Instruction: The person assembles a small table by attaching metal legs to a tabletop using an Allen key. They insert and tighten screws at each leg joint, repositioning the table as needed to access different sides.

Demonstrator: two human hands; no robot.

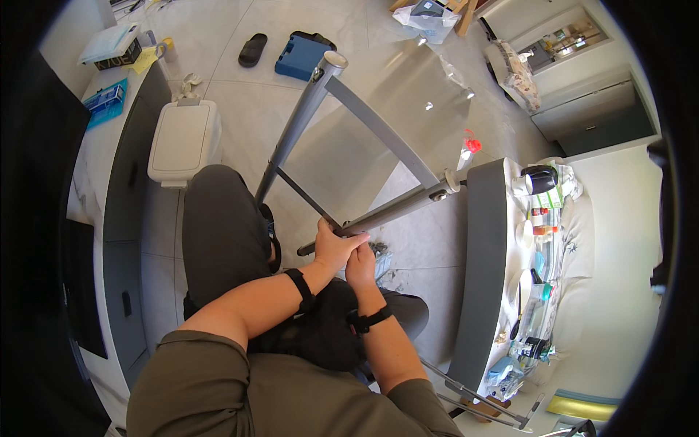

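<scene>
A grey tubular metal frame (pixel 386 135) stands tilted in front of me, its two thick legs joined by a flat bar and by a thin dark crossbar (pixel 309 195). My left hand (pixel 336 249) is closed round the spot where the thin crossbar meets the right-hand leg (pixel 397 209). Pressed up against its fingertips, just below that joint, is my right hand (pixel 360 268). Its fingers are pinched together; whatever they hold is hidden. Both wrists wear black straps. Beneath the hands, a clear plastic bag (pixel 380 261) with small dark parts lies on the floor.
A large translucent sheet (pixel 408 95) lies behind the frame. Farther off are a blue case (pixel 302 57) and a black slipper (pixel 253 50). A white lidded bin (pixel 185 138) and a grey cabinet (pixel 131 218) stand left. A cluttered counter (pixel 477 240) runs along the right.
</scene>
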